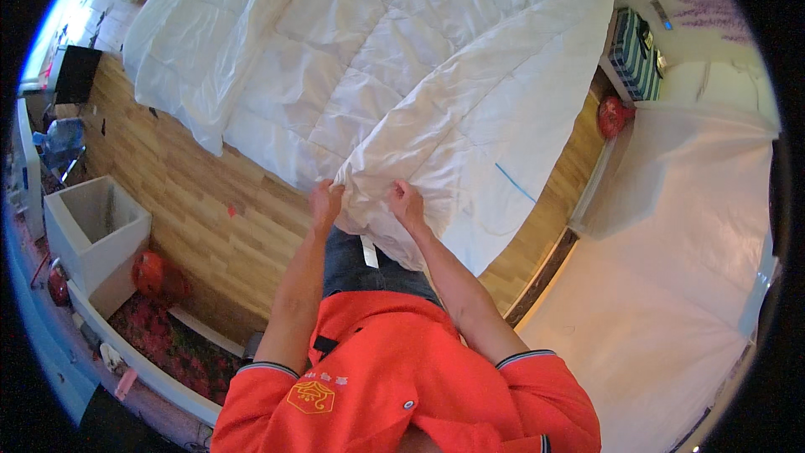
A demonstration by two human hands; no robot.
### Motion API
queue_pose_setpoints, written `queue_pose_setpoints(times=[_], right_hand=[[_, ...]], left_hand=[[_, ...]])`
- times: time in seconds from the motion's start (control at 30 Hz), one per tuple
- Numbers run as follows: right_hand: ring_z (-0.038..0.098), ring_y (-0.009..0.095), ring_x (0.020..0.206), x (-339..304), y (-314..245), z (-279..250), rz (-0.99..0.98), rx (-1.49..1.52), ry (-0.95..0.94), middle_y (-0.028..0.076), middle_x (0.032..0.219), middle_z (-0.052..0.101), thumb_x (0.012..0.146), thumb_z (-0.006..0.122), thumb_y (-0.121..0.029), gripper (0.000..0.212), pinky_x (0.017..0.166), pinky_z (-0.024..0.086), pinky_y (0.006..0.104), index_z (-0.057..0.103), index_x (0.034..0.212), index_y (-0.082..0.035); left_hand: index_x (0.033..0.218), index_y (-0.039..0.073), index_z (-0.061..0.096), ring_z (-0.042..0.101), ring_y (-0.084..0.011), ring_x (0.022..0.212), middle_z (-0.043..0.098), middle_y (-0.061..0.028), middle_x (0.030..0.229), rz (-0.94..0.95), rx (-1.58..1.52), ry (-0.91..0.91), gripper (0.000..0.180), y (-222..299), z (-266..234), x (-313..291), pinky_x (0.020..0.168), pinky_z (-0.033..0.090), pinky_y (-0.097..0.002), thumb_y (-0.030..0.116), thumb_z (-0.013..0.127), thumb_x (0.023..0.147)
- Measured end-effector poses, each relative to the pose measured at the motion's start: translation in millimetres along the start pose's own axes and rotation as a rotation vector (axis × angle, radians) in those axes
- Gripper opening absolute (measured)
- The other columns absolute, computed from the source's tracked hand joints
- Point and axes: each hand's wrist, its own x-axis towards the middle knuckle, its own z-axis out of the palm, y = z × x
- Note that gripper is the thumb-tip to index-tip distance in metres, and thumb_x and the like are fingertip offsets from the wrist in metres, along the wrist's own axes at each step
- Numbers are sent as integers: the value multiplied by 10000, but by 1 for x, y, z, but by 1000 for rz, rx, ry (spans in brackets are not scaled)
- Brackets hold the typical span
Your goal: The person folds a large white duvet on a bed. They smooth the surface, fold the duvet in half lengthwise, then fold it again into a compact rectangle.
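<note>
A wood-plank floor (193,169) bears a red scrap (231,211).

The quilt (360,75) is white, shirt (377,352) red, floor (201,168) brown, bundle (631,57) dark-and-white striped.

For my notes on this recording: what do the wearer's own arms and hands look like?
Both the left hand and the right hand are ungloved, and the forearms are uncovered, with no watch or bracelet visible. The short sleeves are bright red, edged with a narrow trim that is dark with a pale stripe. No cables show on either arm.
</note>
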Motion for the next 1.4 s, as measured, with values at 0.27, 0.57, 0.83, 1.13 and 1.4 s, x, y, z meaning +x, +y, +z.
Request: queue_pose_setpoints(times=[0.27, 0.57, 0.83, 1.13, 1.4], right_hand=[[651, 361, 959, 104, -82, -25, 243, -14, 161, 206, 995, 690, 841, 648, -521, 584, 865, 499, 432, 650, 1079, 12], [622, 446, 941, 153, -58, -3, 129, -165, 92, 261, 949, 669, 854, 612, -400, 413, 831, 476, 513, 642, 924, 6], [652, 285, 736, 176, -128, 39, -100, 243, 163, 186, 775, 663, 875, 605, -289, 320, 682, 499, 424, 638, 907, 28], [655, 403, 792, 209, -128, -2, -2, 163, -6, 241, 799, 669, 867, 609, -468, 487, 747, 499, 478, 659, 805, 13], [675, 339, 648, 283, -131, -67, 292, -65, 236, 180, 614, 648, 828, 549, -680, 726, 695, 518, 439, 656, 624, 8]], left_hand=[[1033, 6, 693, 658, -388, 930, 694, -226, 941, 110, 10, -86, 374, 6, -43, 2, 812, 501, -438, 322, 674, 835], [1049, -14, 632, 644, -375, 842, 688, -183, 882, 238, 99, -287, 399, 28, -33, 35, 770, 502, -427, 283, 731, 802], [752, -11, 640, 420, -93, 617, 524, 30, 623, -17, -402, -13, 174, 11, -51, 66, 534, 353, -301, 133, 697, 831], [978, 14, 690, 655, -359, 765, 674, -206, 804, 32, 40, -166, 299, 42, -94, 91, 724, 500, -429, 254, 693, 799], [1043, 34, 678, 657, -426, 874, 683, -245, 894, 174, -104, -266, 373, 63, -64, 114, 759, 502, -471, 340, 685, 829]])
